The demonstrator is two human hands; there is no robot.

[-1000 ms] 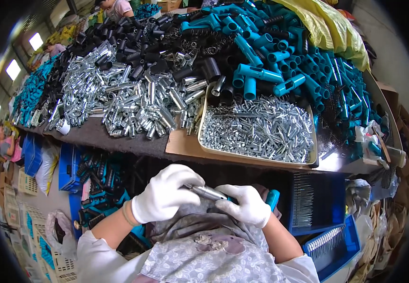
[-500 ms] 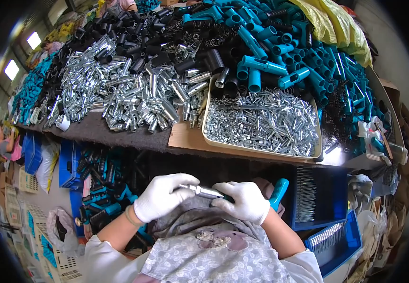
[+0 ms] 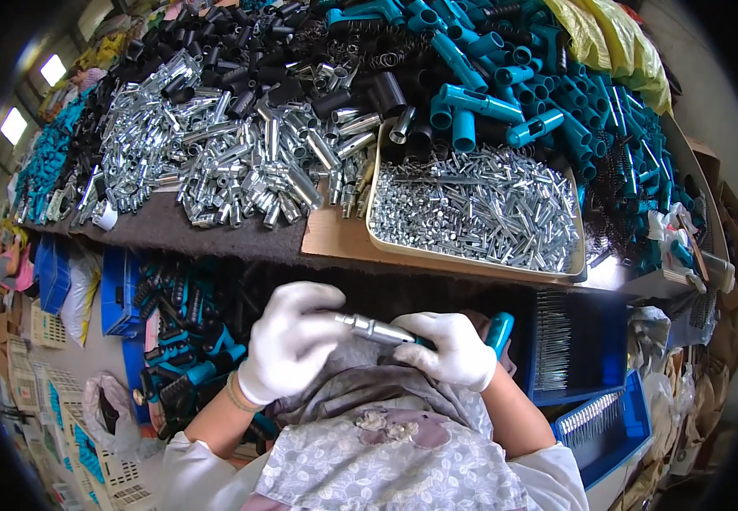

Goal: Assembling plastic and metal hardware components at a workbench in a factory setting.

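A silvery metal cylinder (image 3: 376, 330), stepped and narrower at its left end, lies nearly level above my lap. My right hand (image 3: 450, 347), in a white glove, is closed around its right end, where a bit of dark teal shows under the fingers. Beyond that hand a rounded teal handle (image 3: 499, 332) sticks out; whether it joins the cylinder is hidden. My left hand (image 3: 290, 345), also gloved, is at the cylinder's narrow end. Motion smears its fingers, so their grip on the metal is unclear.
The bench ahead bears a tray (image 3: 462, 261) of small metal pins, heaped chrome parts (image 3: 241, 162), black sleeves (image 3: 241, 43) and teal tubes (image 3: 471, 106). Right of my lap stand blue bins (image 3: 586, 396) with rows of metal rods. Teal-and-black tools (image 3: 186, 341) are piled on the left.
My left hand has lifted and turned, its fingers looser and blurred at the metal cylinder's end. The right hand still grips the cylinder, slightly lower and farther right, and the view has tilted a little.
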